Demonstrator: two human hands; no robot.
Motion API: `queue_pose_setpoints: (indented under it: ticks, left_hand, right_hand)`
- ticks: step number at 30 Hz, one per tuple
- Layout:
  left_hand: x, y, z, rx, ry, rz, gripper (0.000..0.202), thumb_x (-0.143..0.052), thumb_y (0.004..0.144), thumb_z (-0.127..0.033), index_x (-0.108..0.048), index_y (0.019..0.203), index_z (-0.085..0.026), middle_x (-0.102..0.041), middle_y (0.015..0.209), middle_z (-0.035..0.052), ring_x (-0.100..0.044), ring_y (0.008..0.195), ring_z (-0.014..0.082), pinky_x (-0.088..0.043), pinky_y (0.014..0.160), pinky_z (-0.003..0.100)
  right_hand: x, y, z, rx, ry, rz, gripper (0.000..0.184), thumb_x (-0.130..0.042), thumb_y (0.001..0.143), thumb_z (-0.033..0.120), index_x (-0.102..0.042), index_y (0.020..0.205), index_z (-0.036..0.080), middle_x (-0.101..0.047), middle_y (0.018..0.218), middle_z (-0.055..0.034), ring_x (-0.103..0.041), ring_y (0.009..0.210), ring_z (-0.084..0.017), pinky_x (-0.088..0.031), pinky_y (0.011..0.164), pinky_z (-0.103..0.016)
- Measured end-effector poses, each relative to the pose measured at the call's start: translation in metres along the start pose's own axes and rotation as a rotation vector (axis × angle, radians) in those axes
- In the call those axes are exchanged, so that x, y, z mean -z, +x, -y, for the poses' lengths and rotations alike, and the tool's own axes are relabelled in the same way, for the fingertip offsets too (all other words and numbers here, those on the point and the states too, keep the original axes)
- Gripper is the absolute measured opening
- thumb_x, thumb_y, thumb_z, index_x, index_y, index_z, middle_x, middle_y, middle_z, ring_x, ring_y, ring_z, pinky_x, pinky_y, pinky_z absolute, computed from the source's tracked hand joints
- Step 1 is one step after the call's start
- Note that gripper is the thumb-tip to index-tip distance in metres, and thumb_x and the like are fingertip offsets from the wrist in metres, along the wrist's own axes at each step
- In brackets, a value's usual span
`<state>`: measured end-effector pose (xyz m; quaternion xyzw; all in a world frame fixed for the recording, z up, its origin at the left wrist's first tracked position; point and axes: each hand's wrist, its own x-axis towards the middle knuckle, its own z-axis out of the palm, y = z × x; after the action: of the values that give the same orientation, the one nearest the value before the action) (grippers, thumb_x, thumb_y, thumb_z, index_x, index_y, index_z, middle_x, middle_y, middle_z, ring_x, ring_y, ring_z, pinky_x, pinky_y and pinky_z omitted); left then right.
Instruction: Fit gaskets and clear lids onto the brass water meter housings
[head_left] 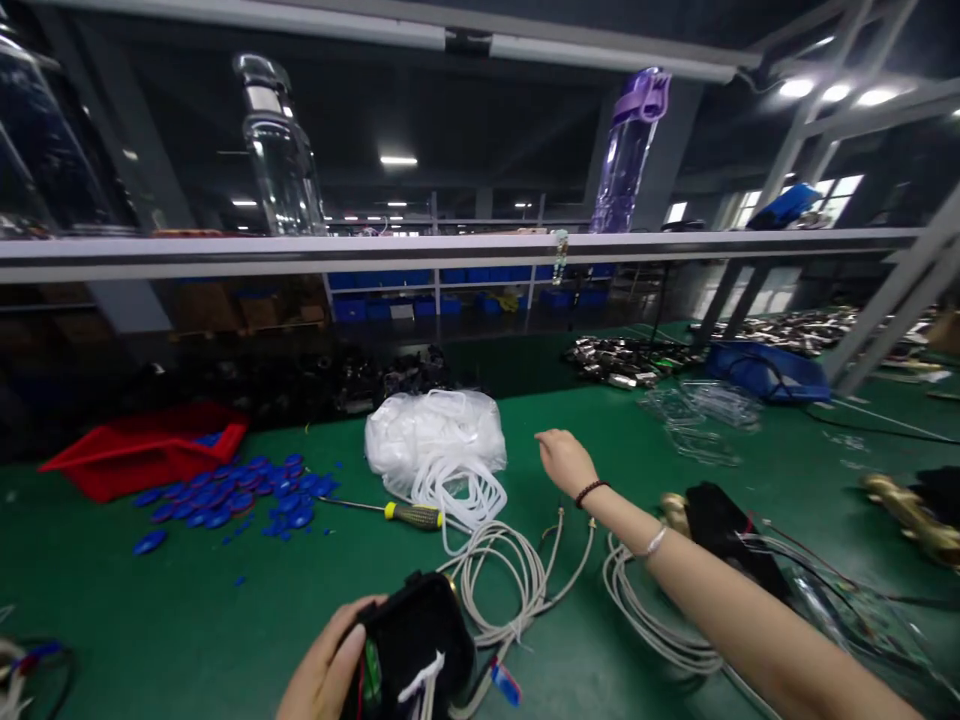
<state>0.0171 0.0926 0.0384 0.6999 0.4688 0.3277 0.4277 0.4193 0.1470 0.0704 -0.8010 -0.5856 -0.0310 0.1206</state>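
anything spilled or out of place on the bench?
Yes. Blue discs lie scattered loose on the green mat, outside the red tray next to them. A screwdriver lies among tangled white cables. The left hand holds a black housing; the right hand hovers empty.

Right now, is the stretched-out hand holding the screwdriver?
No, the right hand hangs empty above the green table, while the screwdriver lies apart by the white cords.
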Motion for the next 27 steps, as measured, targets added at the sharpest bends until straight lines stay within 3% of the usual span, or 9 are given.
queue_pose_setpoints:
  ticks: [4,7,10,16,19,21,24,25,27]
  left_hand:
    - [-0.017,0.009,-0.023,-0.087,-0.002,0.081,0.043,-0.043,0.084,-0.048,-0.067,0.106,-0.02,-0.069,0.109,0.0085,-0.062,0.105,0.0242,-0.044,0.1,0.04]
    - [-0.021,0.007,-0.03,-0.106,-0.027,0.079,0.041,-0.046,0.083,-0.043,-0.065,0.11,-0.019,-0.067,0.113,0.0098,-0.06,0.109,0.0242,-0.042,0.1,0.04]
    - [-0.01,-0.012,-0.022,-0.051,-0.03,0.018,0.047,-0.049,0.082,-0.042,-0.057,0.122,-0.017,-0.063,0.12,0.0119,-0.058,0.112,0.0243,-0.043,0.099,0.04]
    - [0.011,-0.088,0.008,0.14,-0.021,-0.208,0.047,-0.044,0.084,-0.047,-0.059,0.115,-0.014,-0.066,0.11,0.0145,-0.062,0.099,0.0255,-0.049,0.089,0.042]
    - [0.006,-0.119,0.006,0.157,-0.009,-0.414,0.044,-0.049,0.083,-0.05,-0.061,0.11,-0.017,-0.064,0.11,0.0134,-0.062,0.097,0.025,-0.05,0.088,0.04]
    - [0.0,-0.133,-0.006,0.062,-0.02,-0.473,0.053,-0.053,0.081,-0.056,-0.055,0.119,-0.019,-0.057,0.121,0.0149,-0.059,0.103,0.0261,-0.049,0.09,0.041]
    - [-0.008,-0.143,-0.031,-0.166,-0.086,-0.39,0.096,-0.061,0.063,-0.074,-0.032,0.139,-0.021,-0.036,0.141,0.0192,-0.051,0.117,0.0323,-0.046,0.095,0.043]
    - [-0.01,-0.145,-0.038,-0.191,-0.13,-0.289,0.104,-0.061,0.059,-0.077,-0.029,0.141,-0.021,-0.037,0.14,0.0199,-0.053,0.112,0.0321,-0.048,0.091,0.042]
    - [-0.012,-0.148,-0.049,-0.079,-0.212,-0.015,0.092,-0.059,0.063,-0.075,-0.043,0.133,-0.018,-0.058,0.116,0.0169,-0.062,0.085,0.0242,-0.053,0.073,0.033]
  right_hand:
    - [-0.027,-0.029,0.067,0.204,0.158,0.113,0.023,-0.055,0.092,0.033,-0.06,0.106,0.015,-0.061,0.108,-0.0062,-0.06,0.094,-0.019,-0.051,0.083,-0.04]
    - [-0.045,-0.042,0.098,0.151,0.222,0.141,0.024,-0.058,0.091,0.033,-0.059,0.107,0.014,-0.061,0.107,-0.0067,-0.06,0.092,-0.019,-0.052,0.08,-0.04]
    - [-0.048,-0.045,0.105,0.042,0.298,0.103,0.025,-0.058,0.091,0.031,-0.058,0.108,0.014,-0.06,0.107,-0.0073,-0.061,0.09,-0.019,-0.053,0.078,-0.038]
    - [-0.003,-0.055,0.094,-0.037,0.577,-0.233,0.023,-0.053,0.093,0.033,-0.057,0.104,0.014,-0.06,0.099,-0.0055,-0.06,0.084,-0.017,-0.052,0.075,-0.037]
    - [0.035,-0.101,0.102,0.041,0.735,-0.437,0.034,-0.04,0.096,0.039,-0.056,0.108,0.012,-0.058,0.098,-0.0105,-0.058,0.075,-0.017,-0.051,0.069,-0.036]
    - [0.058,-0.149,0.117,0.174,0.82,-0.468,0.037,-0.043,0.092,0.047,-0.06,0.104,0.016,-0.06,0.091,-0.0083,-0.056,0.065,-0.016,-0.05,0.057,-0.032]
    - [0.078,-0.223,0.142,0.589,0.927,-0.217,0.014,-0.058,0.087,0.031,-0.068,0.096,0.026,-0.064,0.08,-0.0031,-0.058,0.064,-0.015,-0.048,0.052,-0.025]
    - [0.079,-0.243,0.149,0.707,0.954,-0.068,0.017,-0.056,0.088,0.023,-0.068,0.101,0.027,-0.064,0.08,-0.0027,-0.06,0.066,-0.015,-0.049,0.055,-0.023]
    - [0.074,-0.272,0.156,0.716,1.011,0.07,0.02,-0.055,0.088,0.018,-0.068,0.101,0.027,-0.065,0.078,-0.0019,-0.061,0.067,-0.013,-0.05,0.057,-0.021]
